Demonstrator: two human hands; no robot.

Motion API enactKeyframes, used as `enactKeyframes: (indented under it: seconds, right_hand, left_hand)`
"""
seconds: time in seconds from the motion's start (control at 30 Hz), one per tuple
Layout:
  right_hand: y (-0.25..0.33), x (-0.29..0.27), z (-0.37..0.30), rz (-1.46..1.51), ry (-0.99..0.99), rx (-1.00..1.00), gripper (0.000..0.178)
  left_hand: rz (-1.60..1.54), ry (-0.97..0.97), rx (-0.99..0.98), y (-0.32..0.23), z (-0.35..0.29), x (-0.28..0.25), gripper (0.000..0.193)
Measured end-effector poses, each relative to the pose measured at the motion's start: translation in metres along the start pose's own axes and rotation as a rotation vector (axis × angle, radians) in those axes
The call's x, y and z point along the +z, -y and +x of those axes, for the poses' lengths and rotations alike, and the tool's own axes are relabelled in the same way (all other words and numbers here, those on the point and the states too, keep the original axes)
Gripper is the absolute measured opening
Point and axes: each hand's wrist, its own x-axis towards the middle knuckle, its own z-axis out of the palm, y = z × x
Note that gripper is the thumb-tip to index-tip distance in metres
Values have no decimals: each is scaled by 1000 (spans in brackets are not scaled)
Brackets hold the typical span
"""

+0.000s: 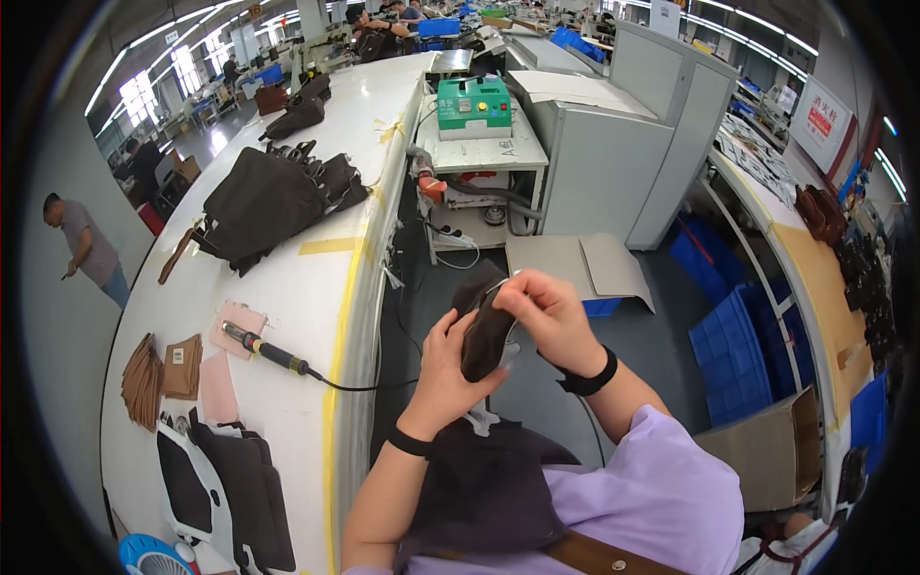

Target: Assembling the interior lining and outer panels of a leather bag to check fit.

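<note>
In front of my chest, above the floor beside the white table, I hold a dark brown pouch-like piece (pixel 487 340) of soft material. My left hand (pixel 447 369) wraps round its lower left side, with thumb and fingers closed on it. At its upper right edge, my right hand (pixel 548 321) pinches it between thumb and fingers. A pale strip shows along that edge; what it is I cannot make out. A larger dark brown piece (pixel 489 489) drapes over my lap. Black bands circle both wrists.
The long white table (pixel 307 422) carries a corded pen-shaped tool (pixel 268 353), brown pieces (pixel 144 383) and a dark bag (pixel 259 206). Ahead stands a green machine (pixel 474 107) on a small cart, beside a grey cabinet (pixel 599 163). Blue crates (pixel 733 355) and a cardboard box (pixel 757 455) are at right.
</note>
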Motion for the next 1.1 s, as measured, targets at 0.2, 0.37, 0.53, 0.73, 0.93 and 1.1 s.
enactKeyframes:
  seconds: [0.2, 0.37, 0.53, 0.73, 0.93, 1.1]
  right_hand:
    - [20, -27, 8, 388, -130, 40, 18]
    - [26, -27, 12, 679, -98, -82, 31]
    - [11, -52, 26, 640, 144, -163, 41]
    - [-14, -43, 35, 6, 3, -93, 9]
    - [11, -37, 44, -633, -197, -540, 11]
    - [15, -15, 39, -383, -163, -347, 10]
  left_hand:
    - [-202, 78, -190, 37, -13, -18, 67]
    - [-905, 41, -272, 17, -23, -47, 76]
    - [-1631, -486, -174, 4, -34, -85, 77]
    - [-1788, -271, 67, -13, -30, -91, 96]
    - [-1236, -242, -200, 13, -26, -81, 84]
    - [-813, -369, -476, 60, -37, -16, 31]
